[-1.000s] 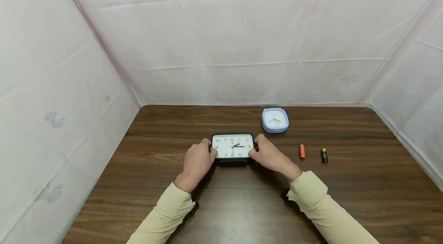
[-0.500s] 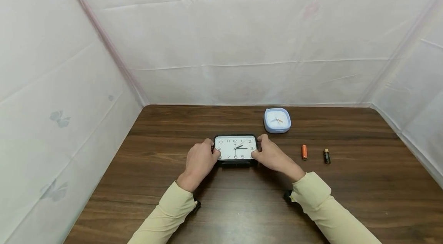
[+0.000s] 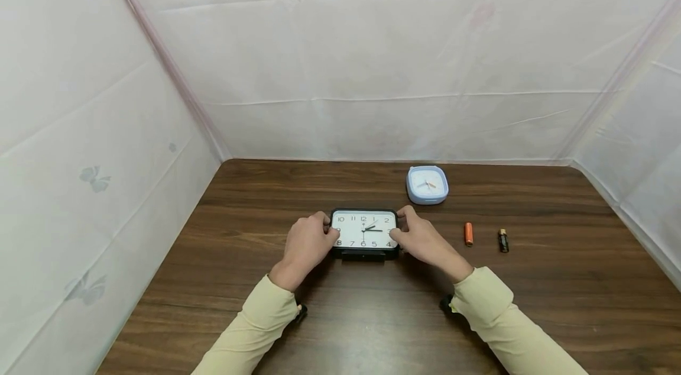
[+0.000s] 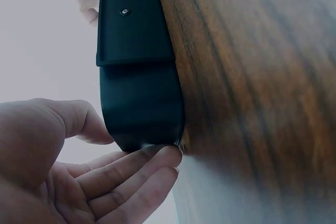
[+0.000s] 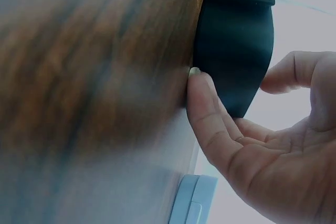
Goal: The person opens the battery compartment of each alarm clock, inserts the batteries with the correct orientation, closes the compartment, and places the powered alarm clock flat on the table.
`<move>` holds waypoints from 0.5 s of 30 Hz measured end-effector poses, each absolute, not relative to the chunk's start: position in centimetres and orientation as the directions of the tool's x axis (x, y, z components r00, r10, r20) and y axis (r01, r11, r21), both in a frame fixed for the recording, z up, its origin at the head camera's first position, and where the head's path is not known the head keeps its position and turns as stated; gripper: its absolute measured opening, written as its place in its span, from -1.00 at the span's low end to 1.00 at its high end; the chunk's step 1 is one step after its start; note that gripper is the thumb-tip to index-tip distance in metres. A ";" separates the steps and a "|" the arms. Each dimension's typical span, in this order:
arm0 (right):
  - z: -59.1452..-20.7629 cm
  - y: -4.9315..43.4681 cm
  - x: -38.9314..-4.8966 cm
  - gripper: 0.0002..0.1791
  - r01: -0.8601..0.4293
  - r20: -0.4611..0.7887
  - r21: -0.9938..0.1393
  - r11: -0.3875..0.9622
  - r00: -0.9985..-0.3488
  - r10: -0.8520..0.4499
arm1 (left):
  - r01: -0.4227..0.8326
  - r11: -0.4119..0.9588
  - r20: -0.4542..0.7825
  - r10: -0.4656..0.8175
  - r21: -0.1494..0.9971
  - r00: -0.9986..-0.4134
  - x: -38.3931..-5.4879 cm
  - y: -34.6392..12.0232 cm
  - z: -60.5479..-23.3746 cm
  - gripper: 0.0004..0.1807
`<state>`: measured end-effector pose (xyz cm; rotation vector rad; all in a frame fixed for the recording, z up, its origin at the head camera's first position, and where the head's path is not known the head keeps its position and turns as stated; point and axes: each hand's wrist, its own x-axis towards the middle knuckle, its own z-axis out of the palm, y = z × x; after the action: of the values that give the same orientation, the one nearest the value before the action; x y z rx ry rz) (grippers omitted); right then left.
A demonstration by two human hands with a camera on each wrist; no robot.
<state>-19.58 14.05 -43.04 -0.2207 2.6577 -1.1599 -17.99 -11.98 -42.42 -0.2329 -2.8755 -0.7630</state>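
A black rectangular clock (image 3: 364, 230) with a white dial lies face up on the table, its numbers upright to the head view. My left hand (image 3: 308, 245) grips its left end, thumb on the front rim. In the left wrist view, the left fingers (image 4: 142, 177) curl against the end of the black casing (image 4: 139, 103). On the clock's right end my right hand (image 3: 422, 239) holds on in the same way, thumb over the dial's edge. The right wrist view shows the right fingers (image 5: 210, 124) touching the casing's end beside the tabletop. The clock's back is hidden.
A small light-blue alarm clock (image 3: 427, 185) sits face up behind and to the right. An orange battery (image 3: 469, 234) and a black battery with a gold end (image 3: 503, 241) lie right of my right hand. Pale fabric walls (image 3: 340, 126) border the wooden table (image 3: 255, 197).
The head view has shifted slightly. The black clock has come a little toward me between both hands, which keep their hold. The alarm clock and batteries stay put.
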 end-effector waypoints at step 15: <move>-43.1 13.8 -19.7 -0.37 -0.046 -0.153 -0.738 0.674 -0.960 -0.233 | 0.112 0.824 0.079 0.082 0.555 -0.993 -18.6 -12.8 -42.3 -0.65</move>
<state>-19.71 13.85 -43.10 -0.2252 2.6542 -1.1601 -18.58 -12.77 -42.32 -0.1577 -2.9512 -0.9033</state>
